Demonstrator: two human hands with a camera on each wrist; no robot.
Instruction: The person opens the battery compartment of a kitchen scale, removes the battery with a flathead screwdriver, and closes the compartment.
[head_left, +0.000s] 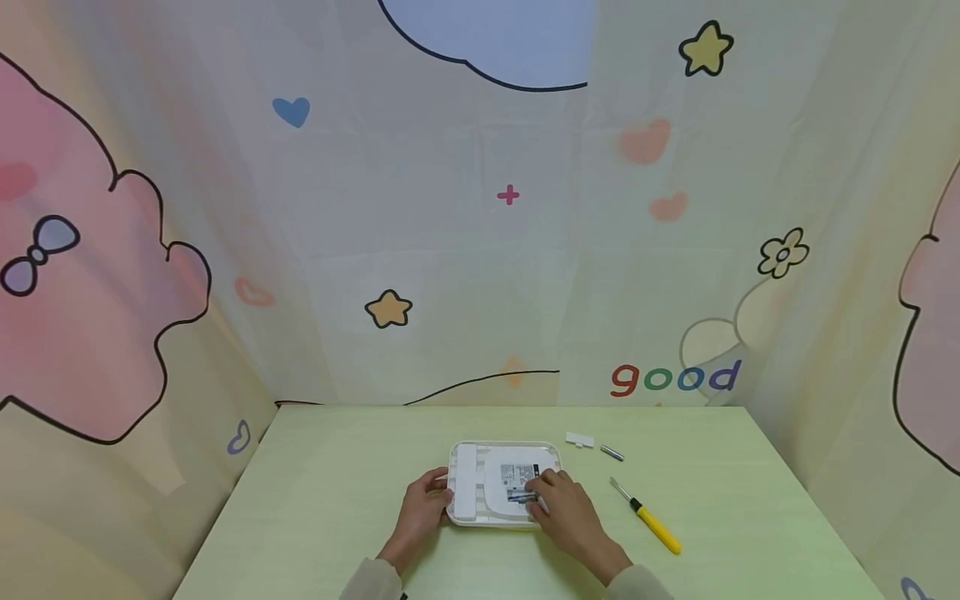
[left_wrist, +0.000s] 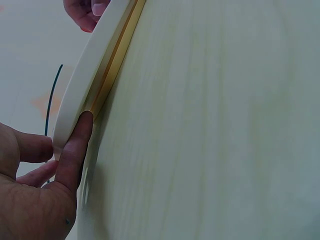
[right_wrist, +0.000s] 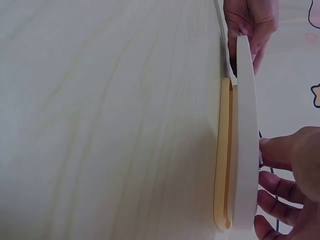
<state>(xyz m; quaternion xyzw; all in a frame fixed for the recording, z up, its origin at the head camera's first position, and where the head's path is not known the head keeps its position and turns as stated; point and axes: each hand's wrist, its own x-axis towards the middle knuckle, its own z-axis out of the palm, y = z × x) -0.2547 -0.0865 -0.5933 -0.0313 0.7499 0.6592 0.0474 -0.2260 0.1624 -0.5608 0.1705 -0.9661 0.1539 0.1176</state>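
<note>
A white rounded rectangular device (head_left: pixel 466 482) lies on the table with a printed label (head_left: pixel 517 475) and a battery bay facing up. My left hand (head_left: pixel 422 507) grips its left edge; in the left wrist view, a finger of the left hand (left_wrist: pixel 42 200) reaches under the rim. Over the bay, my right hand (head_left: pixel 567 510) has thumb and fingertips at a silver battery (head_left: pixel 519 496), apparently pinching it. From the side, the right wrist view shows the thumb of the right hand (right_wrist: pixel 300 175) against the device's face. The bay's right part is hidden by the fingers.
Behind the device on the right lie a small white battery cover (head_left: pixel 580 440) and a second battery (head_left: pixel 612 452). A screwdriver (head_left: pixel 656 529) with a yellow handle lies right of my right hand. A patterned curtain (head_left: pixel 450 208) stands at the back of the pale table (head_left: pixel 322 475).
</note>
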